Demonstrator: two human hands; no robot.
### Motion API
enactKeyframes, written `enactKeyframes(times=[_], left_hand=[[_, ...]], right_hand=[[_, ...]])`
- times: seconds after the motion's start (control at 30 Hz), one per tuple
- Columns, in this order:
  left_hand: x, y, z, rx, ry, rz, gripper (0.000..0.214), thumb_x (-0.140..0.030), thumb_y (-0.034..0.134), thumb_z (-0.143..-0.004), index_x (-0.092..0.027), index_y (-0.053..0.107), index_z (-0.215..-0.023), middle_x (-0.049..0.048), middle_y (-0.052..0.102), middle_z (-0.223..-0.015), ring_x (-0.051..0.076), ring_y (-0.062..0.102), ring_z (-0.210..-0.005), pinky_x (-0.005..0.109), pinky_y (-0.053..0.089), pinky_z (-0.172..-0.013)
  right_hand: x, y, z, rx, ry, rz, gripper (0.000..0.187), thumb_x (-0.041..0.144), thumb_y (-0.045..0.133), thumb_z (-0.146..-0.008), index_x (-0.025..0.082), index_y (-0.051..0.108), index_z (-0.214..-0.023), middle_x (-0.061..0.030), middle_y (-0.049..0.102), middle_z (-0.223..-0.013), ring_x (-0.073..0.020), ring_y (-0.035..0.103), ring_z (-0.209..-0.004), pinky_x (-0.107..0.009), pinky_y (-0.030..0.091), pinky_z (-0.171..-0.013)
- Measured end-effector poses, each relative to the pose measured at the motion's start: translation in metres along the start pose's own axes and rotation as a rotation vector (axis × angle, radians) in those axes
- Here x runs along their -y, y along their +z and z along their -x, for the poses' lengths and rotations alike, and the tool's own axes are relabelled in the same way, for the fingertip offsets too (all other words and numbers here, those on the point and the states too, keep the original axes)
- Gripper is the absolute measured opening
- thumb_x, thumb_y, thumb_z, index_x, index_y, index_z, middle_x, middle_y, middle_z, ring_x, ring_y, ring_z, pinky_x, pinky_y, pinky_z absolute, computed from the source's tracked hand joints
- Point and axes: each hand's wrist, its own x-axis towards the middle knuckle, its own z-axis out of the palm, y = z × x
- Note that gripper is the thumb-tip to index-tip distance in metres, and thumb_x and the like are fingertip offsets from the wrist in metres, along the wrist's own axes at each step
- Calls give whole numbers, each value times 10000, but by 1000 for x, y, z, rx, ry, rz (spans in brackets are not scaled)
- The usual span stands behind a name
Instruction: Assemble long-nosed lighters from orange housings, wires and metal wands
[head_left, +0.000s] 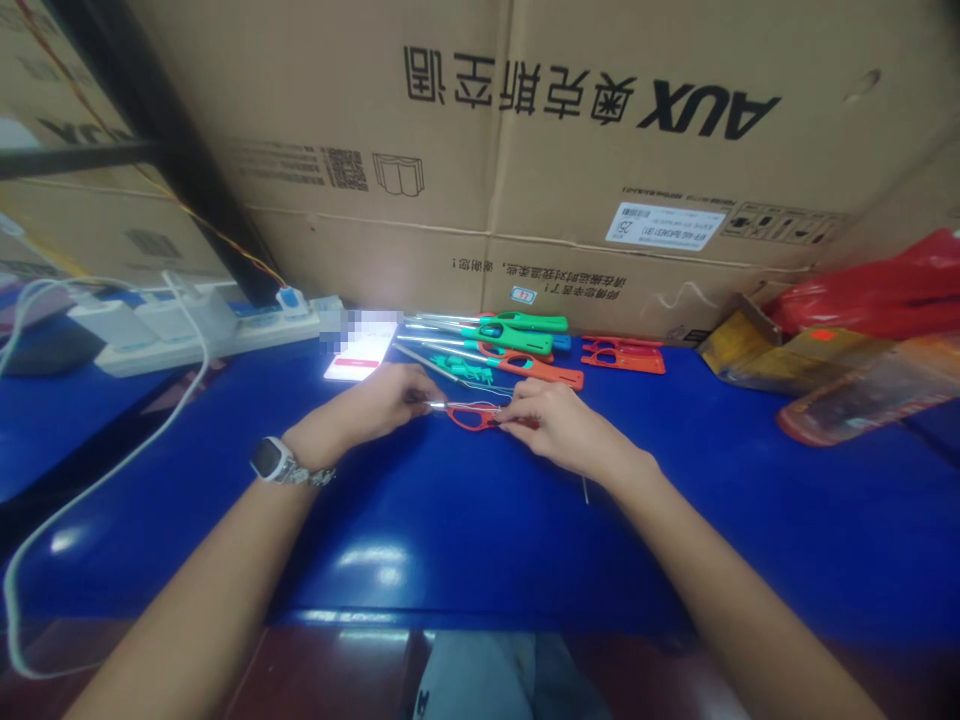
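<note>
On blue tbl, both hands pinching orange lighter; AUX cardbd behind

Orange looped handle, level, silver rod leftward

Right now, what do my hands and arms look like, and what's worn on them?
Your left hand is ungloved, with a watch on its wrist: dark, rounded-square face, pale case, silvery band. Your right hand is ungloved too, and I see nothing worn on its wrist. No sleeves show.
</note>
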Motion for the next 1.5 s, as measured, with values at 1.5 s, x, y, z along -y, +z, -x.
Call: enactKeyframes(times=[1.5], left_hand=[[-29,35,-17,-74,146,-48,119,-246,631,-932,-179,728,-945,49,615,-923,178,601,-843,302,483,-782]], right_hand=[[-16,21,7,-254,-1,-212,225,208,711,-845,210,711,-1070,-59,704,-1029,-201,665,-971,-367,535,-894]])
